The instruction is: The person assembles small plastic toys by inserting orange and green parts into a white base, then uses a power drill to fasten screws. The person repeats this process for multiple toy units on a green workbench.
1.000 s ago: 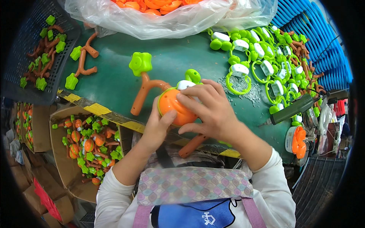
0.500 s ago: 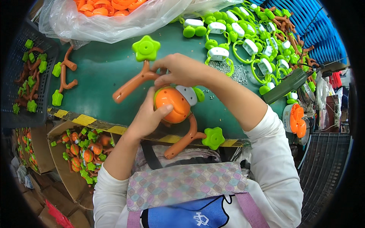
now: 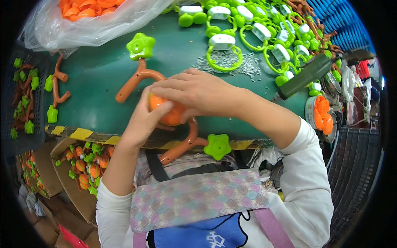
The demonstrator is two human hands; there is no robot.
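Between my hands is a toy with a round orange body point(image 3: 170, 114). My left hand point(image 3: 142, 118) grips its left side, with the thumb across the front. My right hand point(image 3: 198, 91) lies over the top and right side, its fingers closed on the body and hiding much of it. Out from the body reach an upper brown branch piece point(image 3: 131, 83) tipped with a green star-shaped knob point(image 3: 140, 46), and a lower brown branch piece point(image 3: 178, 152) with another green star-shaped knob point(image 3: 218, 146). That lower piece overhangs the table edge.
Green rings with white blocks point(image 3: 222, 41) crowd the back right, beside scattered small screws point(image 3: 248, 66). A dark green power screwdriver point(image 3: 306, 77) hangs at right. Left are a loose branch piece point(image 3: 58, 84), a crate point(image 3: 39, 111) and a box of toys point(image 3: 68, 159). A plastic bag point(image 3: 103, 31) holds orange shells.
My right hand has moved from the upper branch down onto the orange body, covering the grey-white and green parts seen there before. The whole view has shifted slightly.
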